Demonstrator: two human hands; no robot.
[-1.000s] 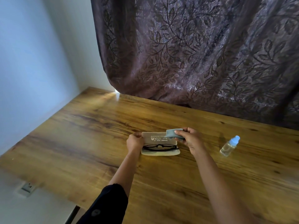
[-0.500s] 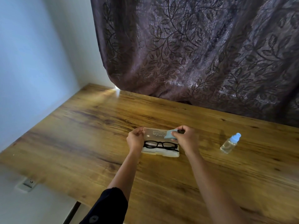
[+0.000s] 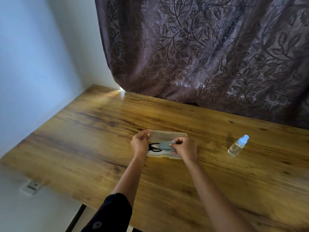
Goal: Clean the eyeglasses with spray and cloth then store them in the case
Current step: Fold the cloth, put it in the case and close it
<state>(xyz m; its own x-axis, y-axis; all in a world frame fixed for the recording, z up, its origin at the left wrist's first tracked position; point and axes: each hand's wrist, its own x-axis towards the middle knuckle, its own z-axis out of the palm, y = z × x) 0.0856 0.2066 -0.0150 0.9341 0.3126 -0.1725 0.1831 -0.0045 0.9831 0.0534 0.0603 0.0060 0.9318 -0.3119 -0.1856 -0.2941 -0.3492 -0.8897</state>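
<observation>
Left hand point(image 3: 139, 144) holding the open glasses case point(image 3: 167, 136) by its lid corner, right hand point(image 3: 184, 148) pinching blue cloth point(image 3: 164, 145) over black eyeglasses point(image 3: 153, 147) inside, lid print I cannot read, spray bottle point(image 3: 238, 145) standing well right.

You had open table point(image 3: 83, 139) left of the case point(image 3: 167, 135); 1 spray bottle point(image 3: 237, 145) stood off right, curtain point(image 3: 200, 56) behind.

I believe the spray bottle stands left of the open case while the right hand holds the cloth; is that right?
Not quite: the head view shows the spray bottle right of the open case, not left; the right hand does hold the cloth.
</observation>
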